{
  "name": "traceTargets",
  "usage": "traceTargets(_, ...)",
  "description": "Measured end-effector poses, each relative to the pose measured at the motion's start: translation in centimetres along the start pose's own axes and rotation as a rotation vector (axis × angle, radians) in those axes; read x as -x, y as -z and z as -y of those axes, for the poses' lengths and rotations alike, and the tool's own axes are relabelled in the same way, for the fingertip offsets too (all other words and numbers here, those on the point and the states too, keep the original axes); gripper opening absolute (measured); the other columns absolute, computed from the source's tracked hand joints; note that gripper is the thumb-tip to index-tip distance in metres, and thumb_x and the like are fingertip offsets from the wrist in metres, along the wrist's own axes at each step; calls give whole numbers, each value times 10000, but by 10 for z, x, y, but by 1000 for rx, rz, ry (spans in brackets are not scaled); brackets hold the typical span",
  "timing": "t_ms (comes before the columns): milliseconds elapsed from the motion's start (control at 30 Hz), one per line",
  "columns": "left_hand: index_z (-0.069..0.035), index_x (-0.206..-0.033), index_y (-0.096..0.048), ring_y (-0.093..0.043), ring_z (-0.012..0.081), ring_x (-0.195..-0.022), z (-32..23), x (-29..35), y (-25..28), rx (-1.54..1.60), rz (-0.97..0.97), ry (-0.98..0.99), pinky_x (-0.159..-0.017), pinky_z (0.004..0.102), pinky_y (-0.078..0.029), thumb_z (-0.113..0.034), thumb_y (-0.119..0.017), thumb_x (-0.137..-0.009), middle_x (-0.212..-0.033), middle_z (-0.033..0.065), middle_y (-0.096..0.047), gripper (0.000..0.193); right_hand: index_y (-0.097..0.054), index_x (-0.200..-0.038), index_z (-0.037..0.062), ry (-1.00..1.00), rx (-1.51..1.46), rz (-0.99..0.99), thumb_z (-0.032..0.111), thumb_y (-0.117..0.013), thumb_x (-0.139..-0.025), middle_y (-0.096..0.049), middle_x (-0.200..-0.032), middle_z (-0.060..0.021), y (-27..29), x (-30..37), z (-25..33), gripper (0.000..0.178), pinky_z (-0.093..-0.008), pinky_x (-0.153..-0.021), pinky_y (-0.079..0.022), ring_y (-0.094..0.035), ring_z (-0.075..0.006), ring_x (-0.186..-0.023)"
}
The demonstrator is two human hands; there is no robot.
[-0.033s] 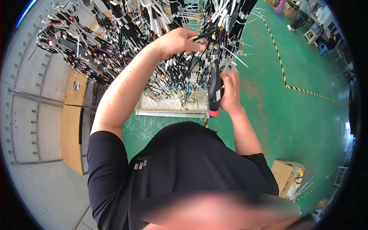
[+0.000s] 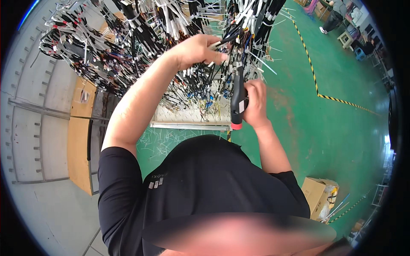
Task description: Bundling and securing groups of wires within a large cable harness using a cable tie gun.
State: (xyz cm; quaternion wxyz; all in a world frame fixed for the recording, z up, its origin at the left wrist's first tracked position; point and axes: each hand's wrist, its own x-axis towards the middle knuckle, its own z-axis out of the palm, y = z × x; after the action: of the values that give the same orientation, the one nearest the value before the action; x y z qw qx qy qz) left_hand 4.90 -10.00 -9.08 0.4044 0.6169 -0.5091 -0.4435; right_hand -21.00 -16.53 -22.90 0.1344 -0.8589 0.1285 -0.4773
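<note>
Thick bundles of black and white wires [image 2: 139, 30] hang in front of me, with white cable-tie tails sticking out. My left hand [image 2: 197, 52] is closed on a black cable [image 2: 226, 39] at the right-hand bundle. My right hand [image 2: 256, 102] is wrapped round the grip of a black cable tie gun [image 2: 238, 96] with a red rear end. The gun's nose points up at the wires beside my left fingertips. Wires hide whether the nose touches a tie.
Below the wires is a pale board [image 2: 192, 125] with a metal edge. Cut tie tails [image 2: 160, 141] litter the green floor. Yellow-black tape [image 2: 314, 77] runs along the right. A cardboard box [image 2: 316, 197] stands at lower right; a white stool [image 2: 345, 40] and people are farther off.
My left hand has shifted slightly down with the cable. The cable tie gun has moved a touch left.
</note>
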Motion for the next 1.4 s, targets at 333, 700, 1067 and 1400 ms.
traceTargets(333, 6, -1333, -654, -709, 157, -948, 57, 11, -32, 74, -25, -19, -882, 319, -571, -279, -965, -796, -1018, 73, -776, 683, -565, -1202, 46, -172, -327, 6, 96, -780, -793, -584, -1161, -157, 0, 25, 6, 465, -449, -998, -480, -594, -311, -1122)
traceTargets(700, -28, -1297, -724, -612, 63, -707, 68, -17, -72, -96, -124, 145, -631, 244, -511, -201, -763, -974, -1019, 48, -789, 368, -616, -1172, 103, -569, -1173, -114, 48, -769, -715, -590, -1503, -167, -30, -12, -122, 485, -407, -1155, -343, -503, -287, -1435)
traceTargets(1067, -50, -1148, -676, -666, 301, -954, 103, 12, -97, -734, -932, -583, -868, 404, -556, 46, -700, -862, -1038, 121, -676, 303, -618, -1259, 49, -551, -1385, -24, 26, -809, -773, -620, -1124, -1, -2, -17, -97, 523, -247, -862, -471, -562, -81, -904)
traceTargets(1400, 39, -1394, -457, -610, 453, -1291, 84, -2, -188, -106, -567, -252, -1110, 479, -492, -62, -816, -840, -1376, 272, -611, 668, -548, -1226, 67, -673, -1503, 88, 198, -761, -754, -450, -1543, -221, 32, -15, -52, 534, -562, -1232, -304, -413, -367, -1487)
